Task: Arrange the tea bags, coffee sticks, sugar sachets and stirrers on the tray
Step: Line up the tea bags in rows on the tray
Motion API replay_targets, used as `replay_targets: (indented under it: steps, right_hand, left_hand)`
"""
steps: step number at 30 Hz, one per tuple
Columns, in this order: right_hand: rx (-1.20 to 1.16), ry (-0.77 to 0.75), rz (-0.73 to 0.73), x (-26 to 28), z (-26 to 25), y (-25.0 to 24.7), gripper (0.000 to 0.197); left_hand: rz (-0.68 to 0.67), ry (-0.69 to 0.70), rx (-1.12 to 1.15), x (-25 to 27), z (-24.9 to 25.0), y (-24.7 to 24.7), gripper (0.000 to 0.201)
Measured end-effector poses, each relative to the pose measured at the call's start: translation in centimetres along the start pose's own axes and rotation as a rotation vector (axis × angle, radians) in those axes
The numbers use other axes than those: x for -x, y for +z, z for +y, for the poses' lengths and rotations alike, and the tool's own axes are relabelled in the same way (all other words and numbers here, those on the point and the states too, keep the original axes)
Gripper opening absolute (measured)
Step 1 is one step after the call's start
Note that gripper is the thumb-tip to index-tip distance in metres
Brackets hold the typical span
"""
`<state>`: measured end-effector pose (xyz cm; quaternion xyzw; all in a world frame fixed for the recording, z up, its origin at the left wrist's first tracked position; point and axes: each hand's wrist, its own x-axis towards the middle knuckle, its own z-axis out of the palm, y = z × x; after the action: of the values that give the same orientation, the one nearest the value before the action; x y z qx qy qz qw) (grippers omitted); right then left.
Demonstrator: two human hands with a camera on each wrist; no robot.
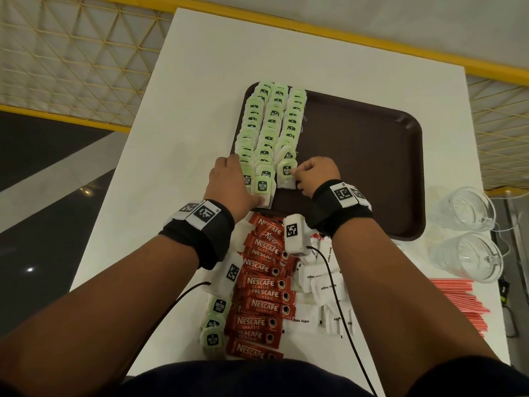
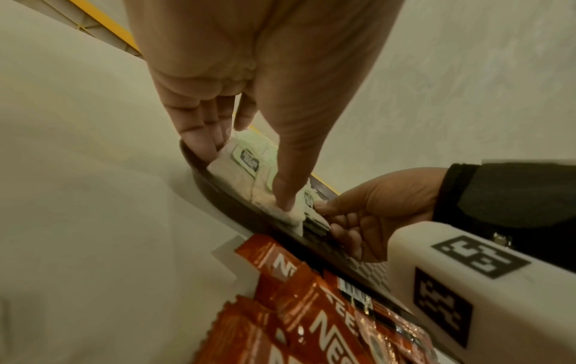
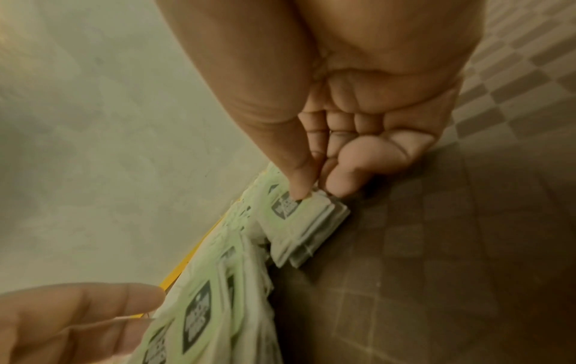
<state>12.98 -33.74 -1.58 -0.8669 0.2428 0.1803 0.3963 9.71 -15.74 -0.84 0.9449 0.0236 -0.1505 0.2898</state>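
My right hand (image 1: 316,174) pinches a small stack of tea bags (image 3: 307,221) between thumb and forefinger at the near end of the third row, the other fingers curled under. My left hand (image 1: 229,184) lies flat and straight-fingered along the outer side of the first row, thumb (image 2: 285,194) pressing down the nearest bag (image 1: 262,190) at the tray's near edge.

The three rows of green-tagged bags run overlapped along the left part of the brown tray (image 1: 372,167); the rest of its floor is bare. These bags are light, soft paper, I judge, and they shift and fan out at a nudge, so I take them by the flat sides near the tag, not by the thread, and hold the row steady with the other hand.

On the white table (image 1: 200,53) near my wrists wait the coffee sticks (image 1: 266,293), a few loose tea bags (image 1: 213,325), the sugar sachets (image 1: 323,290), and to the right the red stirrers (image 1: 458,299) beside two glass cups (image 1: 465,233).
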Motion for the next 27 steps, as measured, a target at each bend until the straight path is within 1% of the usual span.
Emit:
replay_targets:
  steps: [2, 5, 7, 10, 14, 16, 17, 20, 25, 27]
  right_hand:
    - [-0.046, 0.031, -0.001, 0.1, 0.0, -0.3, 0.027]
    - [-0.147, 0.073, -0.044, 0.1, -0.1, -0.5, 0.025]
    - [-0.168, 0.076, -0.072, 0.0, -0.2, -0.4, 0.024]
    - [-0.161, 0.055, -0.048, -0.1, -0.3, -0.2, 0.019]
    - [-0.108, 0.026, 0.020, -0.6, -0.7, -0.2, 0.029]
    - [-0.086, 0.016, 0.017, -0.8, -1.1, -0.2, 0.024]
    - [-0.091, 0.012, 0.010, -0.9, -1.2, -0.3, 0.020]
    - [-0.124, -0.003, 0.009, -1.1, -1.2, -0.2, 0.023]
    - [-0.219, -0.063, 0.033, -1.2, -1.0, -0.4, 0.016]
    - [-0.214, -0.096, 0.029, -1.4, -1.0, -0.6, 0.016]
  left_hand:
    - [-0.004, -0.001, 0.000, 0.0, 0.1, 0.0, 0.096]
    - [-0.008, -0.006, -0.008, 0.0, 0.1, 0.0, 0.094]
    - [-0.009, -0.007, -0.015, -0.1, 0.2, -0.1, 0.094]
    - [-0.011, -0.003, -0.018, -0.1, 0.2, -0.1, 0.093]
    - [-0.017, -0.001, -0.025, -0.1, 0.2, -0.1, 0.093]
    - [-0.016, 0.001, -0.022, -0.1, 0.2, -0.1, 0.092]
    - [-0.015, 0.000, -0.018, -0.1, 0.2, 0.0, 0.092]
    - [-0.015, -0.002, -0.015, -0.1, 0.2, -0.1, 0.093]
    - [-0.020, -0.008, -0.012, -0.2, 0.2, -0.2, 0.095]
    - [-0.022, -0.011, -0.014, -0.2, 0.2, -0.2, 0.095]
